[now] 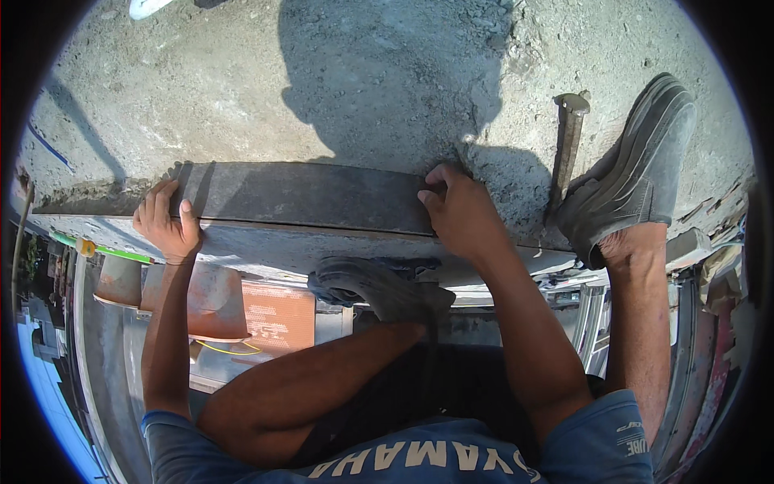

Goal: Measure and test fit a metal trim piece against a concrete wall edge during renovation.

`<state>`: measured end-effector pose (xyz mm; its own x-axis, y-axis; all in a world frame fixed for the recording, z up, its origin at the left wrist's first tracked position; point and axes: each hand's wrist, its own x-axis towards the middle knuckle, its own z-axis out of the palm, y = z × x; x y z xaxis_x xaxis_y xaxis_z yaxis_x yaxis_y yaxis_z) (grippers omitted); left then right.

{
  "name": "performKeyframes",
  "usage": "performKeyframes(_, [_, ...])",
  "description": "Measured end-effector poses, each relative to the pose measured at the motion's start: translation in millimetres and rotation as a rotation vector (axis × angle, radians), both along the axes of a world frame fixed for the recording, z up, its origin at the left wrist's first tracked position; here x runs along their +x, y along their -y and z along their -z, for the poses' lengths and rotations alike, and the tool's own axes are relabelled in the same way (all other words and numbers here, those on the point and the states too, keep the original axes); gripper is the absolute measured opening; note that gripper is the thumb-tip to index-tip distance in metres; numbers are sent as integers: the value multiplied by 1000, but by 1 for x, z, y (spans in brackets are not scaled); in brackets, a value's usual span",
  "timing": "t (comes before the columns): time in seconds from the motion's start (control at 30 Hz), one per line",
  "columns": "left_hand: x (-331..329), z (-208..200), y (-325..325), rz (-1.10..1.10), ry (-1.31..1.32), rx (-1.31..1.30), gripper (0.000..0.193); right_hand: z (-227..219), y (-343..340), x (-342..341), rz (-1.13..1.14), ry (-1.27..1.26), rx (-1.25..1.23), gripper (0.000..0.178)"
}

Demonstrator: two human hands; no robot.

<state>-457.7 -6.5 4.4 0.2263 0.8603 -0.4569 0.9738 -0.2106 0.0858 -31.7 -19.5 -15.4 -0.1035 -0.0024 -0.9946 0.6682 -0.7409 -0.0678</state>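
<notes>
A long, flat dark grey stone slab [306,194] lies along the front edge of a rough concrete ledge [218,89]. My left hand [168,222] grips its left end, fingers over the top and thumb apart on the near side. At the other end my right hand [466,211] holds the slab's corner with bent fingers, some of them hidden behind the hand. To the right of that hand, a rusty steel chisel [571,141] with a flattened head rests on the concrete, its lower end near my shoe.
My right foot in a grey shoe [641,161] stands on the ledge. Another dark shoe [379,286] is below its edge. Lower down are a reddish-orange panel [278,316], rusty rounded pieces [214,302] and a green strip [113,252]. My shadow falls across the concrete.
</notes>
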Motion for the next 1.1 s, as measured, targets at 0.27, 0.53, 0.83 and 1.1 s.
performKeyframes(0.27, [3,-1,-3,-40,2,-56,45,0,10,13,367,-30,-143,21])
performKeyframes(0.53, [2,-3,-6,-83,28,-108,43,2,8,15,335,-99,-132,29])
performKeyframes(0.83, [19,-13,-27,-185,133,-225,43,3,2,16,389,-139,-219,38])
performKeyframes(1.1, [15,-12,-73,16,156,-249,28,-21,-33,0,-373,-216,317,43])
